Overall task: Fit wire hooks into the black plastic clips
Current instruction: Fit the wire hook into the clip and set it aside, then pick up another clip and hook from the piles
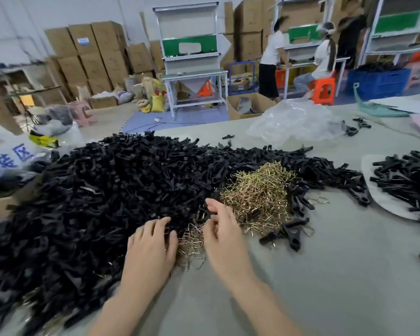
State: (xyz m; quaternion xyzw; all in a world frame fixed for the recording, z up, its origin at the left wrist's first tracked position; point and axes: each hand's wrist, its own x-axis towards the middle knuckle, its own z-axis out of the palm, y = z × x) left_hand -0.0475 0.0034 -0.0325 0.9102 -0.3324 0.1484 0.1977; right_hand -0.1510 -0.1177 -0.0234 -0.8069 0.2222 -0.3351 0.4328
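Left hand: your left hand (153,246) is lying knuckles-up at the near edge of the black plastic clips (121,180), fingertips bending down into them; I cannot tell whether it is gripping one.
Right hand: your right hand (222,232) is hovering loosely curved, thumb and forefinger apart, nothing plainly pinched between them.
Clips: they are sprawling in a big heap across the left and middle of the grey table (337,275).
Wire hooks: the main brassy heap of wire hooks (260,190) is sitting just beyond your right hand, touching the clips; a smaller scatter (192,241) is lying between your hands.
Step in hand: you are probably picking one clip and one hook to join.
Doing it well: be drawing a single hook from the thin scatter, not the tangled heap; be turning the clip so its slot is facing the hook before pressing.
Risk: hooks are likely snagging each other; shake extras loose first.
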